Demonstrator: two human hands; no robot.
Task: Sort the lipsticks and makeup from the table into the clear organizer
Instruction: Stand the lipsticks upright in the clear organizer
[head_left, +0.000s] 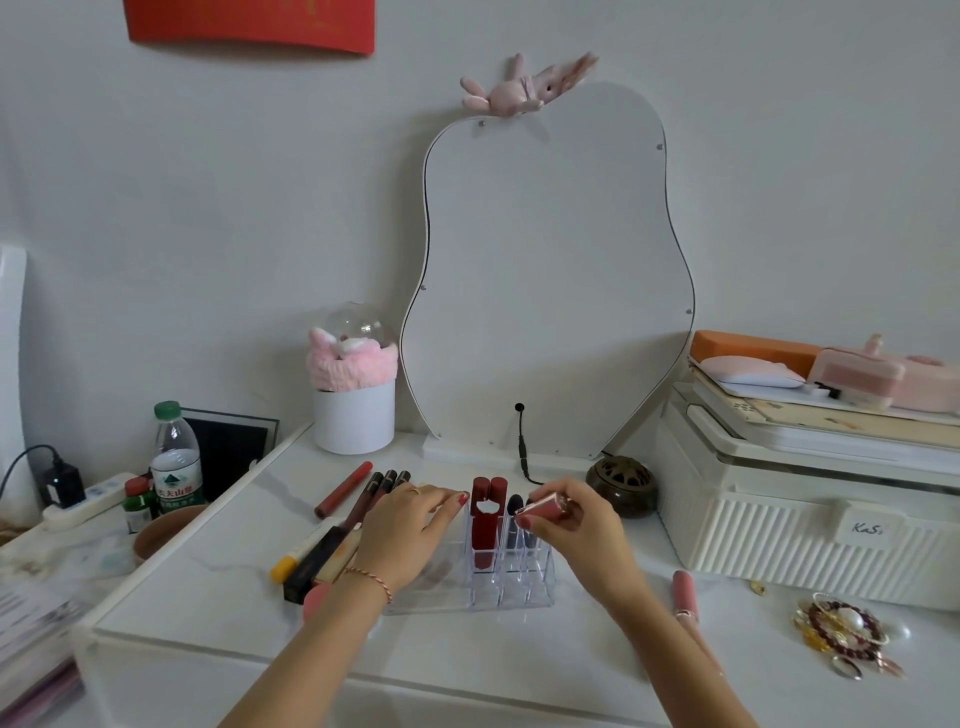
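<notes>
Your right hand (576, 525) pinches a pink lipstick (540, 505) just above the back slots of the clear organizer (483, 587), which sits mid-table with red lipsticks (487, 519) and dark tubes standing in it. Your left hand (405, 535) rests with straight fingers on the organizer's left side. More makeup sticks (332, 540) lie to its left, and a pink tube (684, 592) lies to its right.

Bare forearms, red string bracelet (370, 580) on L wrist, red-painted nails.
</notes>
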